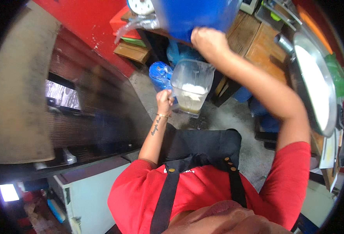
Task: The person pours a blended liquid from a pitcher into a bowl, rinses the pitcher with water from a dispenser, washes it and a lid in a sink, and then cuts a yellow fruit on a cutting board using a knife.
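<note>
My left hand is closed around the handle of a clear plastic pitcher, held over the floor. Pale liquid with a white mass on top fills its lower part. My right hand is closed at the lower edge of a large blue plastic container, above and to the right of the pitcher; its fingers are partly hidden and blurred, and whether they grip the container cannot be told. Beside the pitcher, on the left, stands a blue container wrapped in clear plastic.
A wooden table stands ahead on the right. Further right is a wide metal bowl with white contents, near a metal cylinder. A white round-dial scale sits at the top. Dark mesh and a pale cabinet lie at left.
</note>
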Demonstrator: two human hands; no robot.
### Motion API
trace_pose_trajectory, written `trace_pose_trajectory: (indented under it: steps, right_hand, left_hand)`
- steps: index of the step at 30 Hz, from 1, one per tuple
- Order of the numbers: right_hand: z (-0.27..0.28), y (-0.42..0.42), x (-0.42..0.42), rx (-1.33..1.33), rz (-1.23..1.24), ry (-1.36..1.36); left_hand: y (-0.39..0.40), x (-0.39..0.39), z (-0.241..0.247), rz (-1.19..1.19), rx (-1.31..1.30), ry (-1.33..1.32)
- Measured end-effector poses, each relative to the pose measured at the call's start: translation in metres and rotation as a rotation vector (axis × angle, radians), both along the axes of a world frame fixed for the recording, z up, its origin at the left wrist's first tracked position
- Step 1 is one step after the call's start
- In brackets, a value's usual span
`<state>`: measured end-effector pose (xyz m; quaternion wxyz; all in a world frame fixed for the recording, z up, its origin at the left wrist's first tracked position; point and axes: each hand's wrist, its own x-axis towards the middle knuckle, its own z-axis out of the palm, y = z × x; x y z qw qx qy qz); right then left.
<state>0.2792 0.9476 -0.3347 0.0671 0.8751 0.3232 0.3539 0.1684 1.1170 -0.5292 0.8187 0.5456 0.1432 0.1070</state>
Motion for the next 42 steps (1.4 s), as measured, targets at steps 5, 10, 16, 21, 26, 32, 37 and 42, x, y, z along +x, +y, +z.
trace_pose_trajectory:
  steps: [5, 10, 16, 21, 26, 32, 37, 42]
  right_hand:
    - [-0.007, -0.005, 0.005, -0.195, -0.185, 0.078]
    - [-0.012, -0.019, 0.021, -0.248, 0.039, -0.051]
    - [0.016, -0.024, 0.032, -0.636, 0.473, 0.095]
    - [0.029, -0.002, -0.01, -0.744, 0.242, 0.411]
    - [0.025, -0.003, -0.02, -0.431, 0.027, 0.175]
    - [0.012, 0.006, -0.022, -0.335, -0.253, 0.131]
    - [0.01, 0.006, -0.022, -0.211, -0.254, 0.15]
    - [0.002, 0.005, -0.019, -0.236, -0.187, 0.048]
  left_hand:
    - [-0.003, 0.046, -0.059, -0.095, -0.214, -0.152]
    - [-0.003, 0.072, -0.08, -0.128, -0.179, -0.223]
    - [0.0, 0.078, -0.073, -0.166, -0.179, -0.138]
    - [0.005, 0.082, -0.069, -0.318, -0.171, -0.168]
    - [-0.002, 0.08, -0.058, -0.355, -0.174, -0.107]
    - [0.002, 0.077, -0.06, -0.487, -0.257, -0.038]
    - [-0.006, 0.073, -0.06, -0.591, -0.385, 0.0]
    - [-0.017, 0.063, -0.064, -0.585, -0.365, -0.038]
